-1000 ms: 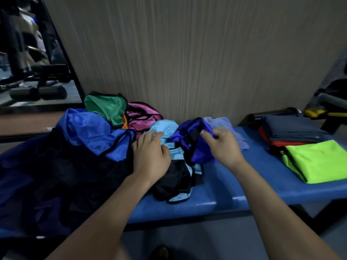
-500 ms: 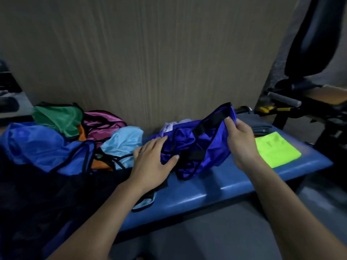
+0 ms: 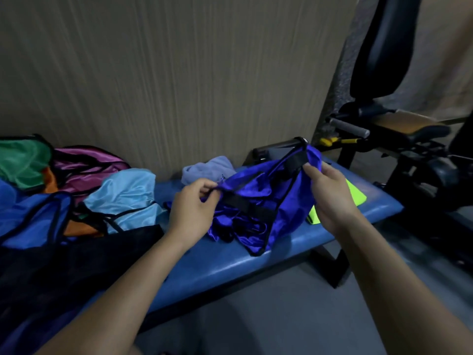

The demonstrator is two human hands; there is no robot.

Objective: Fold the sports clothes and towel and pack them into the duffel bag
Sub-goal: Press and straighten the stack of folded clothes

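Far left, on the blue padded worktop: a heap of shiny garments with black piping. Green garment at the back left edge, an orange one partly buried beneath, a magenta garment against the wall panel. In front of these, a royal blue garment, and beside it to the right a light blue garment. A dark, black-looking mass of fabric fills the lower left corner, overlapping the heap; cannot tell whether it is the duffel bag.

Centre, against the wall: a crumpled pale lavender cloth, possibly the towel, lying on the worktop just behind the left hand.

Left hand: fingers curled, thumb and fingertips pinching the left edge of the purple-blue garment at a black band. This garment has black trim and a black strap; it is lifted and stretched between both hands, its lower part bunched and resting on the worktop.

Right hand: fingers curled round the garment's upper right corner, near the black strap, held higher than the left.

Just behind the right hand: a neon yellow-green folded item flat on the worktop, mostly hidden by the hand and garment.

Far right, off the worktop: dark gym equipment with a black padded rest, grey handle and yellow detail.
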